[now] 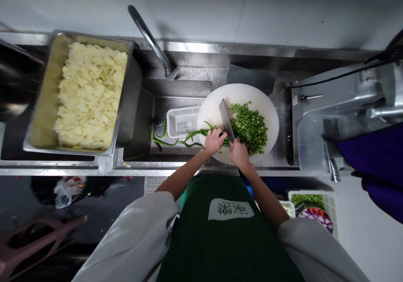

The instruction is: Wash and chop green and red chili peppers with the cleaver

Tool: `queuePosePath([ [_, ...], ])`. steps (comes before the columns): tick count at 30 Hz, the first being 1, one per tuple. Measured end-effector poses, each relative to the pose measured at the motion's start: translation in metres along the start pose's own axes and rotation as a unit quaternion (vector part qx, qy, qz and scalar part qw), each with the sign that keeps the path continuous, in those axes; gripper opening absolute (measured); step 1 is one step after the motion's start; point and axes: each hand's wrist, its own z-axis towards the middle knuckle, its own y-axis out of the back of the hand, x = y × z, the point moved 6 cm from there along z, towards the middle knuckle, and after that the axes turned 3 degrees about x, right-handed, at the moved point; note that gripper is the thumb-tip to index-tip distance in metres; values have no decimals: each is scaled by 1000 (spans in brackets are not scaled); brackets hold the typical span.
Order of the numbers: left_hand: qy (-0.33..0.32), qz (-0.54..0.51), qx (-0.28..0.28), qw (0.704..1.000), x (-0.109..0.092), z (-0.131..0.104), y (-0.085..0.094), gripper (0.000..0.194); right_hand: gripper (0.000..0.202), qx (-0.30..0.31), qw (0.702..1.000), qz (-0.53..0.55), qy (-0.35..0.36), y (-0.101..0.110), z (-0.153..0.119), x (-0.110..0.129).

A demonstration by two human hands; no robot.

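Observation:
On a round white cutting board (212, 110), my right hand (239, 152) is closed around the handle of a knife (226, 118), whose blade points away from me. Just left of the blade, my left hand (215, 141) presses down on long green peppers (193, 136), fingers curled round them. Their uncut ends stick out over the board's left edge. A heap of chopped green pepper (250, 126) lies right of the blade. More whole peppers (162, 139) rest in the sink, beside a white plastic basket (182, 121).
A deep metal tray (132, 84) of sliced pale food (91, 97) stands left of the sink. A faucet (151, 40) rises behind. At right are a machine (340, 84) and dark blue cloth (378, 160). Lower right, a white basket (332, 215) holds food containers.

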Motion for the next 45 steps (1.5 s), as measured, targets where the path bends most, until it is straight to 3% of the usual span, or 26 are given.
queuePosePath([
  [5,74,-14,-24,997,-14,7,-7,33,28,6,1000,-1,-8,2,7,-25],
  [9,83,-24,-76,993,-28,5,-3,32,26,-15,1000,-7,-13,-1,1,-30],
  [15,32,-54,-131,989,-31,-23,14,26,26,-18,1000,-10,-5,-7,-1,-17],
  [20,-12,-89,-104,991,-33,-30,18,32,27,-22,1000,-11,-8,-5,-2,-18],
  [27,44,-85,-81,992,-18,-24,44,51,30,-29,999,-10,-14,-8,-1,-18],
  [32,99,-101,-43,989,-4,-27,57,38,29,-23,1000,-8,-17,-7,0,-18],
  [37,201,-185,-107,956,17,-57,48,24,28,-26,999,-9,-22,-6,-1,-18],
  [39,251,-193,-85,945,19,-70,37,20,29,-31,999,-12,-15,-6,-2,-16],
  [42,299,-141,9,944,12,-80,22,18,30,-37,999,-18,-10,-7,-2,-15],
  [45,337,-70,84,935,7,-84,19,21,30,-44,999,-18,-7,-7,-1,-16],
])
